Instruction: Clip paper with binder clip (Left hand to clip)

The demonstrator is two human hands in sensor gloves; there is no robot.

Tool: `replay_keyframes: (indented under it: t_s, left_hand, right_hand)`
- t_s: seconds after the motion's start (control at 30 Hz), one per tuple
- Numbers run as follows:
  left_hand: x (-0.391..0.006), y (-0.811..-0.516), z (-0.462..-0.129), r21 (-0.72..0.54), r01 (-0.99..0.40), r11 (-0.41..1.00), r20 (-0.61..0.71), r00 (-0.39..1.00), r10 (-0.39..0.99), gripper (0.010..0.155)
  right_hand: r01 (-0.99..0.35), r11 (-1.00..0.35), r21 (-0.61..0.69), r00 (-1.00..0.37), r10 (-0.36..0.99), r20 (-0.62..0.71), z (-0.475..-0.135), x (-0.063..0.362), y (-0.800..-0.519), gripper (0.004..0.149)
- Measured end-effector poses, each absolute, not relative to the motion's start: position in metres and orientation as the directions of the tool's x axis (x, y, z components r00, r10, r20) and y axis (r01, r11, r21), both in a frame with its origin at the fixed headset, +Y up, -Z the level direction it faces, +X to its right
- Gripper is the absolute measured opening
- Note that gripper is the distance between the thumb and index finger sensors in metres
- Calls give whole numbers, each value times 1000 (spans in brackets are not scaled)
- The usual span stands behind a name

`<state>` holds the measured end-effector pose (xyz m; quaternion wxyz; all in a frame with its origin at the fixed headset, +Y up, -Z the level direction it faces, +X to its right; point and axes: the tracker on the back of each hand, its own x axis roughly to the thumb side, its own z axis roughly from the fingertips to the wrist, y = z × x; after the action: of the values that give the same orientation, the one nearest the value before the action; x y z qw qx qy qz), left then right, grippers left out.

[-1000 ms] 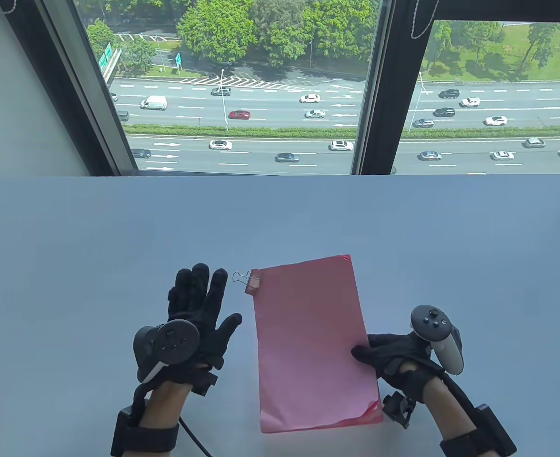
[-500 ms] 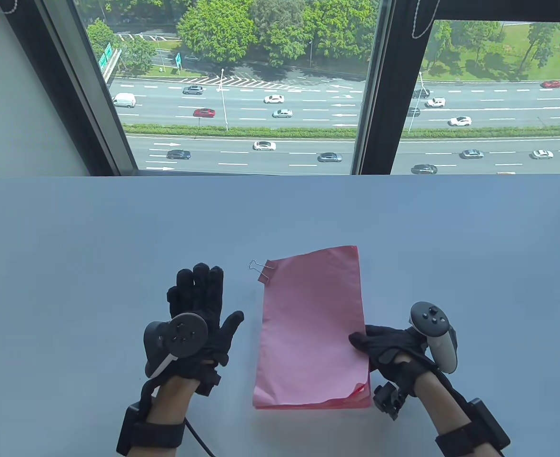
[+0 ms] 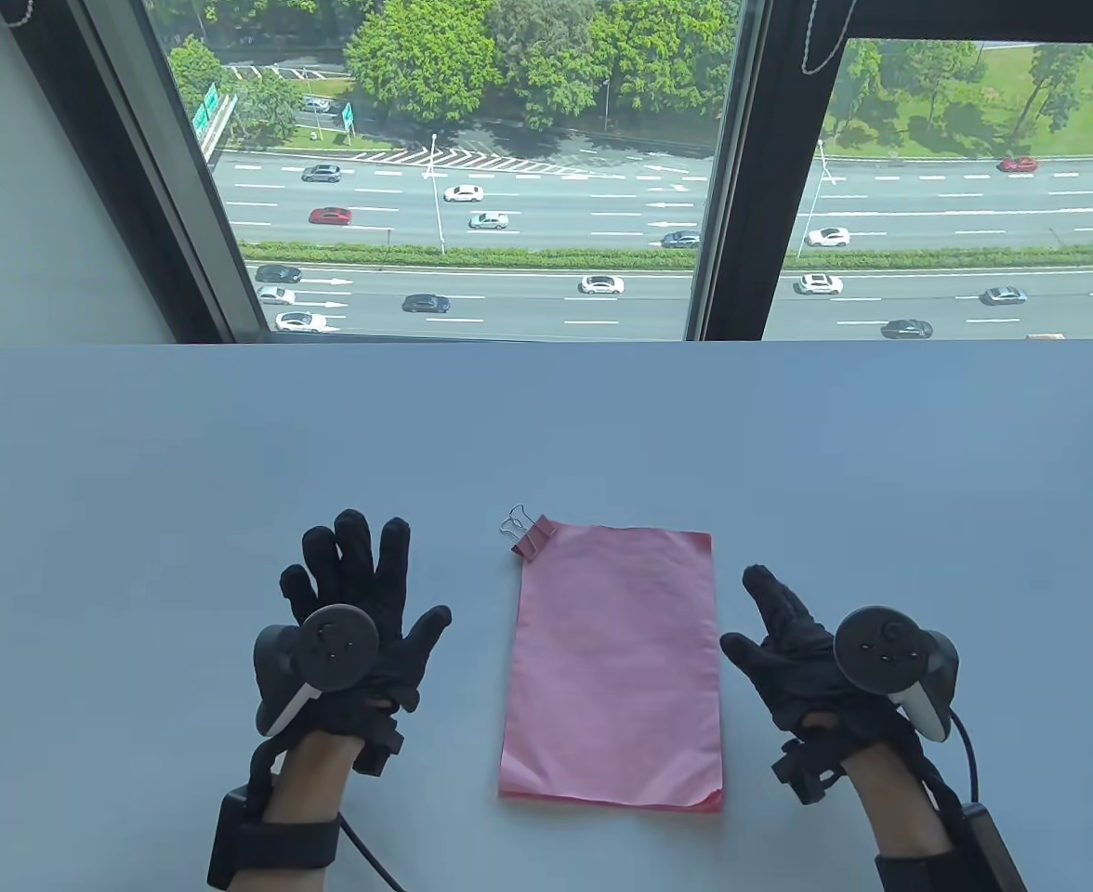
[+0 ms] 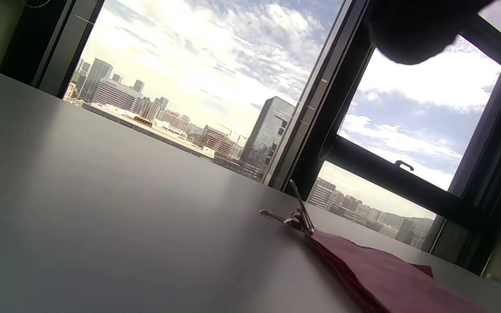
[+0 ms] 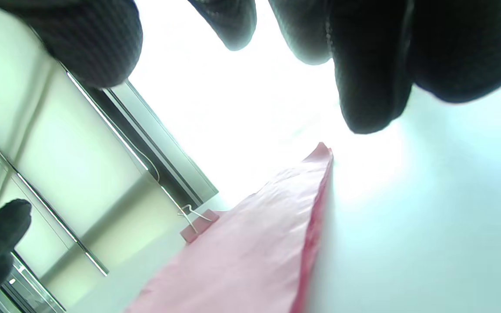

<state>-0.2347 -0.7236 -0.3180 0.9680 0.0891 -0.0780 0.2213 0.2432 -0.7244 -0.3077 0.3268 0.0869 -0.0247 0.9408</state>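
The right hand's gloved fingers (image 5: 372, 65) hang in from the top edge, spread apart and touching nothing. Below them a pink paper stack (image 5: 255, 252) lies flat on the pale worktop (image 5: 429, 239). A pink binder clip (image 5: 198, 226) grips its far left corner, wire handles raised. A window frame (image 5: 155, 156) runs diagonally behind.

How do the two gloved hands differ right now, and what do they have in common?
The left hand lies left of the pink paper stack, fingers spread and pointing away; the right hand lies right of it, fingers angled toward the stack. The binder clip sits on the stack's far corner, on the left hand's side. Both are open and touch nothing.
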Motion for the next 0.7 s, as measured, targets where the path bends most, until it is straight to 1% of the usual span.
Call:
replay_keyframes:
  t_s: [0.1,0.17,0.2,0.27,0.47,0.7]
  left_hand:
    - [-239,-728,-322,128,-428,895,165,899,406,93]
    - [-240,-730,-323,102,-409,907,131,909,396,93]
    - [-242,-731,-323,84,-393,916,105,917,384,93]
    - [-243,-733,-324,81,-408,910,111,911,398,93]
    - [-241,-731,-322,91,-408,908,126,910,396,91]
    - [-238,-732,-320,81,-417,905,134,904,405,90]
  right_hand:
    - [-505,-863,6,-853,500,150,-310,251,-725,90]
    - [-492,-869,53,-858,495,137,-311,255,-728,92]
    - [-479,-877,43,-867,480,131,-312,258,-730,92]
    - [-466,-884,37,-876,467,119,-314,263,-732,93]
    - [-473,-880,38,-875,474,97,-317,272,-736,95]
    - [-535,-842,62,-835,539,110,-317,269,-740,96]
